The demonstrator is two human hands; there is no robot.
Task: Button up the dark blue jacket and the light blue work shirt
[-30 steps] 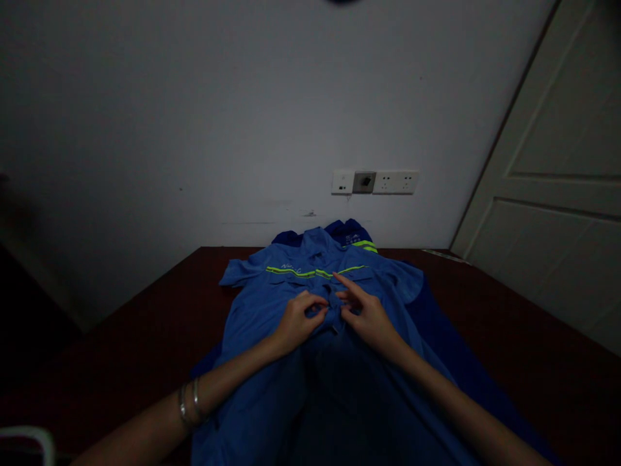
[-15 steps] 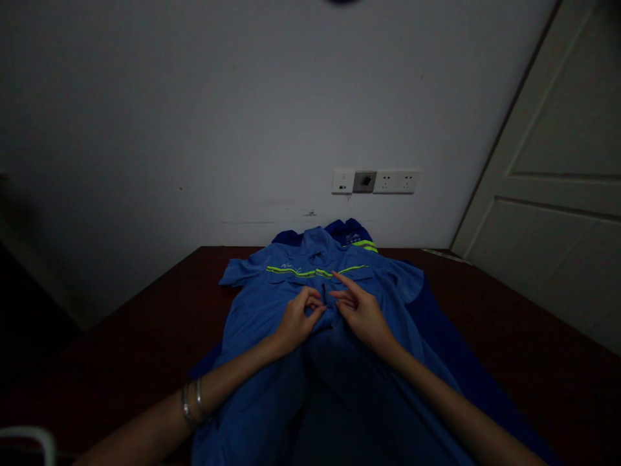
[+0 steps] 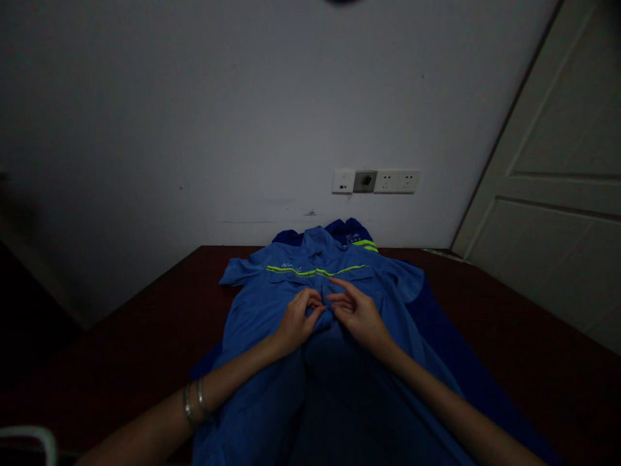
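Observation:
A blue short-sleeved work shirt point(image 3: 257, 310) with yellow-green stripes across its chest lies front side up, its collar toward the wall. My left hand point(image 3: 299, 318) has thumb and fingertips pinched on the front edge of the shirt, below the stripes. Close beside it, my right hand point(image 3: 358, 316) has its thumb and curled fingers at the same front opening, while the index finger points out toward the stripe. The fingertips hide the bit of cloth between the two hands. Dark shadow covers the lower part of the shirt.
A darker blue garment point(image 3: 453, 340) with yellow-green stripes lies underneath. Both rest on a dark red-brown table point(image 3: 160, 310) against a pale wall with a socket panel point(image 3: 395, 182). A white door point(image 3: 557, 213) is at right; a white curved object point(image 3: 33, 432) shows at lower left.
My right hand has shifted slightly left, bringing its fingers closer to my left hand and the shirt's front edge. My left hand stays almost in place, still pinching.

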